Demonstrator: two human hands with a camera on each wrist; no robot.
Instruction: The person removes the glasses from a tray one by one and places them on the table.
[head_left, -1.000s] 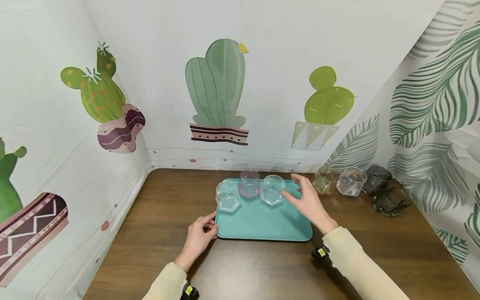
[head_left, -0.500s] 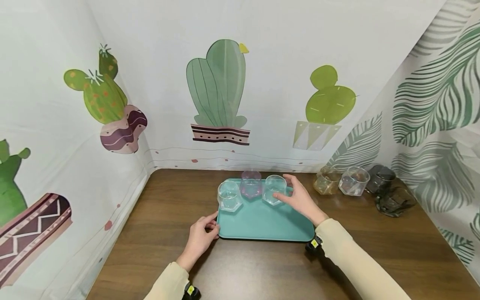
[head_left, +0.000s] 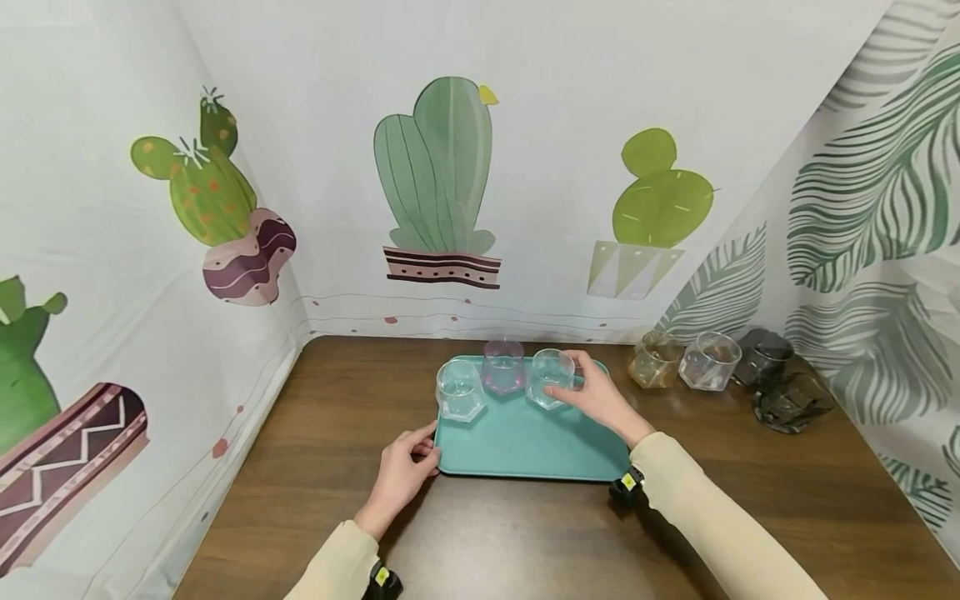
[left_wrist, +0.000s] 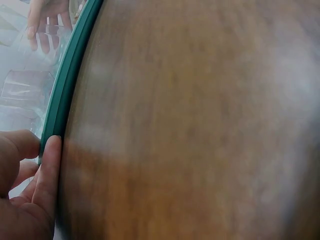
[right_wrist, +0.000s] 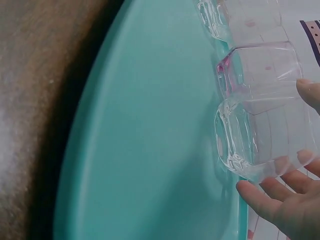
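Note:
A teal tray (head_left: 525,454) lies on the wooden table, with three faceted glasses along its far side. My left hand (head_left: 405,467) pinches the tray's left edge; in the left wrist view its fingers (left_wrist: 49,172) lie along the green rim. At the right end of the row, my right hand (head_left: 600,398) holds a clear glass (head_left: 546,385), thumb on the near side and fingers behind. In the right wrist view the fingers curve around this glass (right_wrist: 270,132). Left of it stand a pink-tinted glass (head_left: 502,371) and another clear glass (head_left: 459,393).
On the table's right side stand an amber glass (head_left: 654,362), a clear glass (head_left: 708,363) and a dark grey glass (head_left: 761,357). Another dark glass (head_left: 791,404) sits in front of them. A cactus-printed cloth (head_left: 540,250) hangs behind the table.
My right hand has moved left from beside the right-hand clear glass to take hold of it. The left hand stays at the tray's edge, and the glasses keep their places.

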